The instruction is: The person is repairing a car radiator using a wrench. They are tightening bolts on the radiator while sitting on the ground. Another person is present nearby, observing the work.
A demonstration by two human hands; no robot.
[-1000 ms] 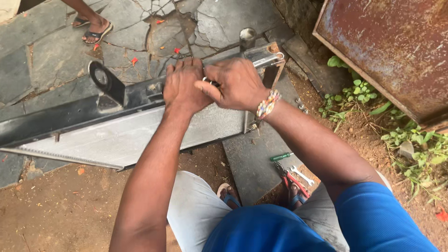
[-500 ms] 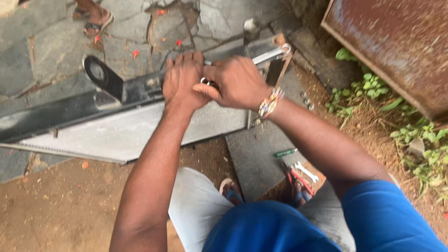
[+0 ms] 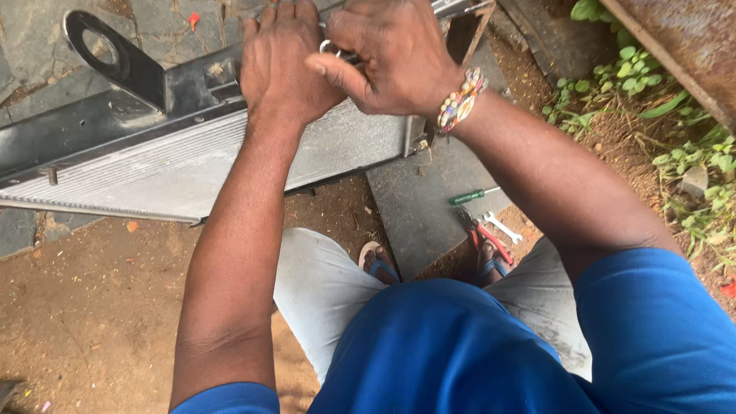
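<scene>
Head view: a radiator (image 3: 230, 157) lies on stone slabs (image 3: 429, 199) at the far side, its black tank (image 3: 100, 126) along the far edge, with a looped bracket (image 3: 115, 57) standing up at far left. The left hand (image 3: 287, 65) lies flat and closed over the tank near the radiator's right end, fingers curled over the far edge. The right hand (image 3: 391, 57), a bead bracelet (image 3: 458, 101) at its wrist, is just right of it and touching it, fingers pinched shut on a small metal tool (image 3: 331, 50) whose tip shows between the two hands; what kind of tool it is cannot be told.

Near right, on the slab by the person's knees, lie a green screwdriver (image 3: 474, 196), red pliers (image 3: 483, 234) and a small spanner (image 3: 504, 228). A rusty sheet (image 3: 682, 46) stands at far right above weeds (image 3: 636, 77).

Against half a second ago, both hands hold the same spot on the tank; the camera has dipped closer, so the hands now sit at the top edge and the feet at far left are out of view.
</scene>
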